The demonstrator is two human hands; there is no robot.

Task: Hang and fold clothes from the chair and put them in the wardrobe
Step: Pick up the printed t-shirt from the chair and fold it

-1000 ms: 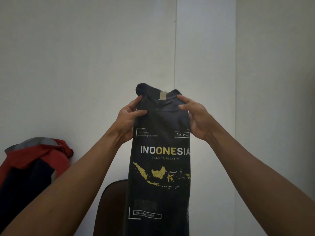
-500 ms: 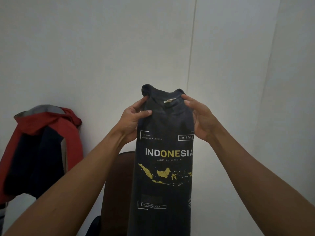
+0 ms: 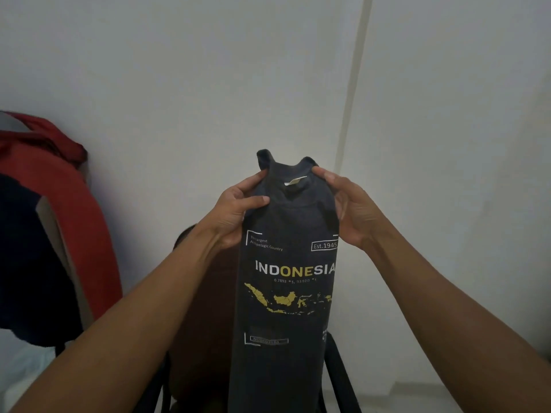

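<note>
Head view: the left hand point(image 3: 235, 210) pinches the upper left edge of a dark T-shirt point(image 3: 286, 323), thumb pressed on the front just below the collar and fingers curled behind the cloth. The right hand point(image 3: 348, 210) grasps the opposite upper edge, fingertips on the shoulder beside the collar, palm wrapped round the side. Between the two hands the collar stands up, with a small pale neck label point(image 3: 295, 180) showing in its opening. The T-shirt is folded into a narrow vertical strip and hangs in the air from this grip, print facing the camera: the word INDONESIA point(image 3: 295, 269) in white and yellow, and a yellow map point(image 3: 286, 301) under it. Directly behind the T-shirt, showing at its left, is the brown backrest of a chair point(image 3: 202, 293). Well apart to the left of the T-shirt hangs a red and navy jacket point(image 3: 59, 204). Behind the T-shirt rises a pale wall point(image 3: 179, 84).
</note>
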